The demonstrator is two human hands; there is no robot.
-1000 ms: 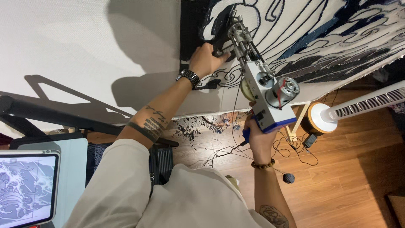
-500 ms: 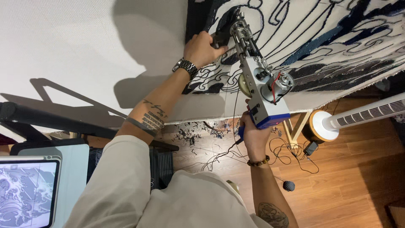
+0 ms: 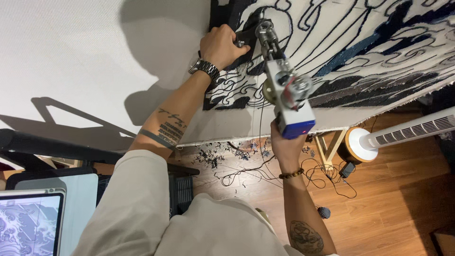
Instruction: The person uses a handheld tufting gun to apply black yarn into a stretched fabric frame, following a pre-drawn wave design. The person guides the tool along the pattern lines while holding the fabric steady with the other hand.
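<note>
Head view: the grey metal tufting gun with a blue base [image 3: 286,95] runs from centre frame up toward 12 o'clock, its needle end pressed against the stretched white backing cloth with blue and black wave tufting [image 3: 360,52]. The left hand [image 3: 222,45] is wrapped tight around the gun's black front handle, at 11 o'clock from the gun's body. The right hand [image 3: 284,144] is clenched on the rear grip under the blue base, at 6 o'clock from it. The gun looks rigid, metallic and fairly heavy, probably vibrating in use, so a two-handed hold at both handles suits it; the exposed gears should be kept clear of fingers. The cloth looks taut but yielding. Thin dark yarn [image 3: 260,142] trails down toward the wooden floor [image 3: 393,204].
</note>
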